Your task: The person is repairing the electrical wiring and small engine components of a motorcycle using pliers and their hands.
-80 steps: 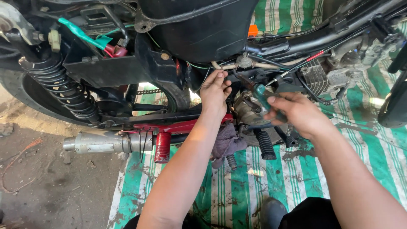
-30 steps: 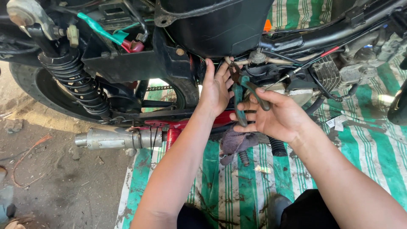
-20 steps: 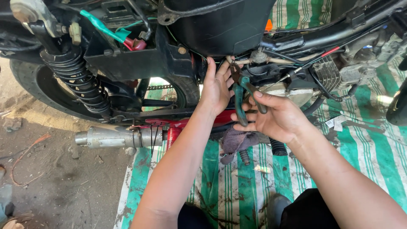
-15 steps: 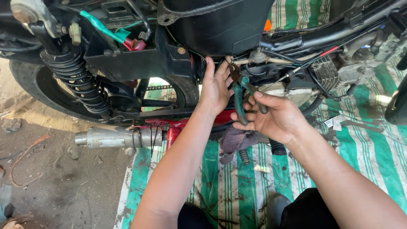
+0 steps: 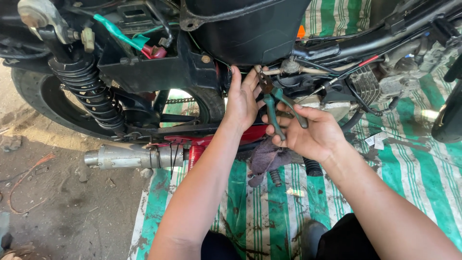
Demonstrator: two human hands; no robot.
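A motorcycle (image 5: 159,72) lies partly stripped in front of me. My left hand (image 5: 242,98) reaches up with fingers stretched, its fingertips touching a small part under the black body panel (image 5: 240,29). Beside it, my right hand (image 5: 308,135) grips green-handled pliers (image 5: 276,103), whose rusty jaws point up at the same spot next to my left fingertips. The pliers' handles are spread apart in my palm. What the jaws bite on is hidden.
A black coil shock absorber (image 5: 89,94) and the rear tyre (image 5: 36,103) are at left. A chrome exhaust pipe (image 5: 127,156) lies low at left. A green-and-white striped mat (image 5: 260,212) covers the ground below, with a purple rag (image 5: 267,159) and black footpegs (image 5: 313,167) on it.
Since 2.7 s ago both hands rose to the spot under the black panel, my right hand bringing the pliers. Over the last second the hands have barely moved.
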